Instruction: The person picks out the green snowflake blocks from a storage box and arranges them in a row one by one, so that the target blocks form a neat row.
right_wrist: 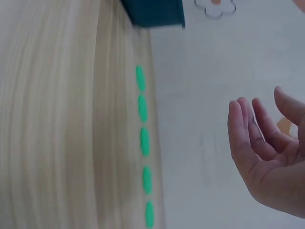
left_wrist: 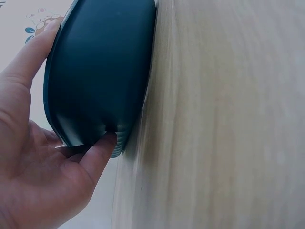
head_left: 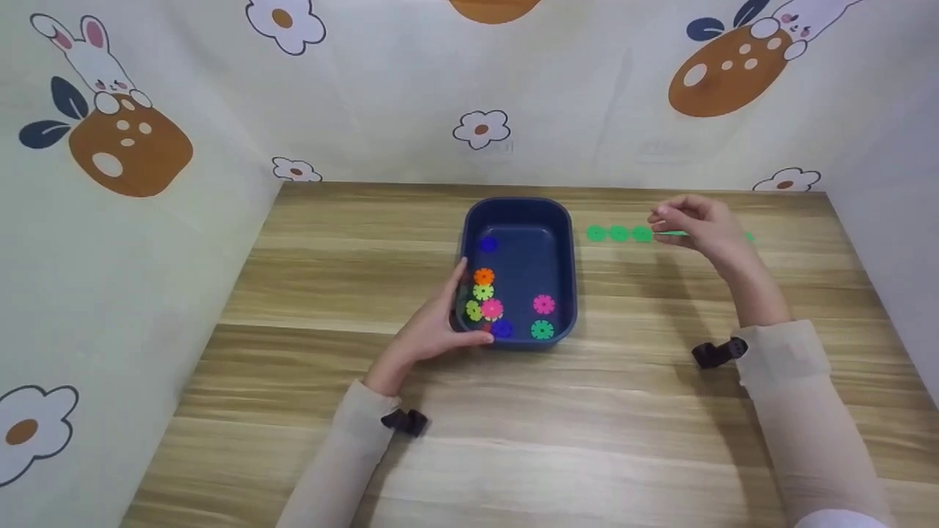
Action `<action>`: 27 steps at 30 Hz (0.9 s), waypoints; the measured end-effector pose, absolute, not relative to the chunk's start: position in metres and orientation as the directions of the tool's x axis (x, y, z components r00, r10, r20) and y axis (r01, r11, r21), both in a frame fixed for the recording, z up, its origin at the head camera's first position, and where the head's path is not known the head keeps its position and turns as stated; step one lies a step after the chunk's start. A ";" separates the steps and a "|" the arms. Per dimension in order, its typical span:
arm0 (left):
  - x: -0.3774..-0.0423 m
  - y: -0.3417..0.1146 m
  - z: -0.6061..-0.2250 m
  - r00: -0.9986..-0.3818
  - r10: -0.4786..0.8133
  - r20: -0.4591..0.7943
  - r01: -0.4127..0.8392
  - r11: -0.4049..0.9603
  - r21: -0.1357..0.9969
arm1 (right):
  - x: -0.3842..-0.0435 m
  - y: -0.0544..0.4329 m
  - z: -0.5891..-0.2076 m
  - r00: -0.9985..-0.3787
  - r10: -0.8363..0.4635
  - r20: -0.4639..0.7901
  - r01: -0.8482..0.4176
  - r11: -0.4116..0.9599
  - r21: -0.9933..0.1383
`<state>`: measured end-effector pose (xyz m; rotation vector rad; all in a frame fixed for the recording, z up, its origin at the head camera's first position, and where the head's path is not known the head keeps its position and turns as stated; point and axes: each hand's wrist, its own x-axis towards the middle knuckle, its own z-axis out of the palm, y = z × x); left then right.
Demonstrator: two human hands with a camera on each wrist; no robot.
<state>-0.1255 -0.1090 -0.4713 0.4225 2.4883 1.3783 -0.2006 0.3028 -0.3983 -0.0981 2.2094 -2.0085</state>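
My left hand (head_left: 429, 326) grips the near left corner of a dark blue plastic box (head_left: 532, 257), thumb on the near side and fingers along the left wall. In the left wrist view the thumb and fingers bracket the box (left_wrist: 105, 62). Inside lie several notched plastic discs: an orange disc (head_left: 483, 276), a pink disc (head_left: 543, 304), a green disc (head_left: 542, 330) and a blue disc (head_left: 488, 244) among them. Above a row of green discs (head_left: 619, 233) hovers my right hand (head_left: 708, 231), fingers loosely bent and holding nothing; it hides part of the row.
The box stands on a wood-grain table (head_left: 352, 293). Right of it the green discs (right_wrist: 145, 141) run in a line near the table's back edge. A printed cloth wall (head_left: 396, 110) with rabbits and flowers rises behind and at both sides.
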 end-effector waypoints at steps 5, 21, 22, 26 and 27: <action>-0.126 -0.110 -0.471 -0.920 0.383 -0.078 0.139 0.508 0.850 | -0.197 0.267 -0.390 -0.946 -0.320 -0.053 0.006 0.145 -0.989; -0.127 -0.110 -0.473 -0.915 0.398 -0.066 0.154 0.497 0.854 | -0.198 0.184 -0.400 -0.642 -0.755 -0.133 -0.183 0.320 -0.930; -0.127 -0.110 -0.473 -0.915 0.398 -0.064 0.156 0.497 0.854 | -0.198 0.179 -0.402 -0.611 -0.777 -0.150 -0.192 0.330 -0.924; -0.126 -0.110 -0.473 -0.917 0.395 -0.061 0.156 0.495 0.855 | -0.197 0.163 -0.408 -0.496 -0.841 -0.216 -0.237 0.370 -0.898; -0.126 -0.110 -0.473 -0.917 0.395 -0.060 0.157 0.495 0.855 | -0.196 0.159 -0.409 -0.473 -0.848 -0.241 -0.244 0.388 -0.889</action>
